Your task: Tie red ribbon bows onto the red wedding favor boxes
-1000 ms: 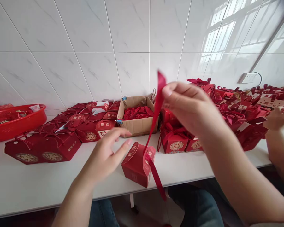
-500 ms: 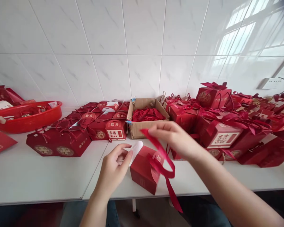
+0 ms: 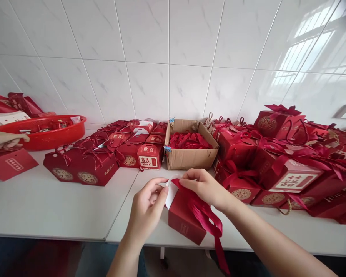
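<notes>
A small red gift box (image 3: 186, 215) is tilted near the table's front edge. Its flap (image 3: 171, 196), pale on the inner side, is pinched between the thumb and fingers of my left hand (image 3: 151, 202). My right hand (image 3: 200, 186) is closed on the end of a red ribbon (image 3: 206, 219), close to my left fingertips at the top of the flap. From there the ribbon loops down over the right side of the box, its tail hanging past the table edge.
Behind my hands a cardboard box (image 3: 192, 157) holds red ribbons. Red gift boxes with cord handles (image 3: 88, 169) stand left; ribboned boxes (image 3: 294, 173) are piled right. At far left, another person's hand (image 3: 8, 139) is beside a red basin (image 3: 56, 134).
My right hand has brought the ribbon end down and left to the flap, beside my left fingertips. The view has shifted, and the other person's hand shows more.
</notes>
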The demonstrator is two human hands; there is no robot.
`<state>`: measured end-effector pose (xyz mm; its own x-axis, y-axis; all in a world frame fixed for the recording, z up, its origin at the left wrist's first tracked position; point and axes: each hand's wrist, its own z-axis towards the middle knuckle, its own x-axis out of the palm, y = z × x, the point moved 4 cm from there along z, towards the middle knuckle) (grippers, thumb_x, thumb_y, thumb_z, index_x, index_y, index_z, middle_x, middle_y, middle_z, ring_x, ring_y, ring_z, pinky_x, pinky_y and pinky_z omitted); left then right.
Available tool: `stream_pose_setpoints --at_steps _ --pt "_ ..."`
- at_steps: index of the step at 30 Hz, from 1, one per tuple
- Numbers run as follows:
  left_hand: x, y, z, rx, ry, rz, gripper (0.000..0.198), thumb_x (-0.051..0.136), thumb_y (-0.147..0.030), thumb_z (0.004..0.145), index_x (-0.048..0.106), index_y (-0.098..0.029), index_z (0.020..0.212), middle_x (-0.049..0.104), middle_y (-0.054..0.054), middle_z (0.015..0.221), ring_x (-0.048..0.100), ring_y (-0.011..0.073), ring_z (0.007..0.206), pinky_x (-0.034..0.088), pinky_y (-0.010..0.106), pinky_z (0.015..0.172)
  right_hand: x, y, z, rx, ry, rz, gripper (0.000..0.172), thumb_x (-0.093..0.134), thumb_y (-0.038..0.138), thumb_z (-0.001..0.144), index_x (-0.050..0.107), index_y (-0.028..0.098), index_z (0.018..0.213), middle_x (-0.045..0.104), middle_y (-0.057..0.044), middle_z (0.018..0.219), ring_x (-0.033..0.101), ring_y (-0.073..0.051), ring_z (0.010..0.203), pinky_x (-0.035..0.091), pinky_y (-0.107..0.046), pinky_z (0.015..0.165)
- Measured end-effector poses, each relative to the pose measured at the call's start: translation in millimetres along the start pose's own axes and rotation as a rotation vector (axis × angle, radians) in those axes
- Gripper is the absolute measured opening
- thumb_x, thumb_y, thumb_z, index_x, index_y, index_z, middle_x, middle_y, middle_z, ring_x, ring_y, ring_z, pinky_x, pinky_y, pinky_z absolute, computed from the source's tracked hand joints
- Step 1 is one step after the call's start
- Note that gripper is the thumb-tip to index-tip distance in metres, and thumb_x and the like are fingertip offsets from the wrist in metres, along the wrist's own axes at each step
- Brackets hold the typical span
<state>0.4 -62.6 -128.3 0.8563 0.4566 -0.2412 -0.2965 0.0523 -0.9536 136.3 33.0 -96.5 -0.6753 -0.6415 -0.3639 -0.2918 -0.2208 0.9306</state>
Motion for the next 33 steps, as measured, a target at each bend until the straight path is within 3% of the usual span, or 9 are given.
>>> stream_pose_setpoints --at_steps 6,12,33 --pt "0.2 3.0 1.9 0.009 0.004 -0.019 0.03 0.056 -0.045 0.085 0.058 -0.019 0.101 0.064 0.0 0.074 0.058 0.0146 0.065 0.042 0.023 0.057 3.7 -5.8 2.5 -0.006 0.015 -0.058 0.018 0.052 0.027 0.076 0.052 0.015 0.063 0.044 0.003 0.057 0.04 -0.01 0.057 0.03 -0.023 0.052" --pt "0.0 4.1 0.8 0.019 0.017 -0.005 0.031 0.055 -0.046 0.086 0.058 -0.02 0.102 0.064 0.001 0.074 0.059 0.0156 0.067 0.043 0.023 0.058 5.2 -7.4 4.6 0.011 0.002 -0.132 0.016 0.05 0.023 0.074 0.051 0.016 0.06 0.048 0.002 0.059 0.042 -0.01 0.059 0.033 -0.024 0.055" --pt "0.6 0.6 -0.7 0.048 0.016 0.015 0.03 0.054 -0.044 0.086 0.06 -0.019 0.1 0.064 0.002 0.074 0.059 0.0161 0.067 0.044 0.023 0.058 3.8 -5.0 0.6 -0.019 -0.004 -0.173 0.017 0.051 0.027 0.076 0.051 0.016 0.063 0.048 0.002 0.061 0.042 -0.011 0.061 0.034 -0.024 0.057"
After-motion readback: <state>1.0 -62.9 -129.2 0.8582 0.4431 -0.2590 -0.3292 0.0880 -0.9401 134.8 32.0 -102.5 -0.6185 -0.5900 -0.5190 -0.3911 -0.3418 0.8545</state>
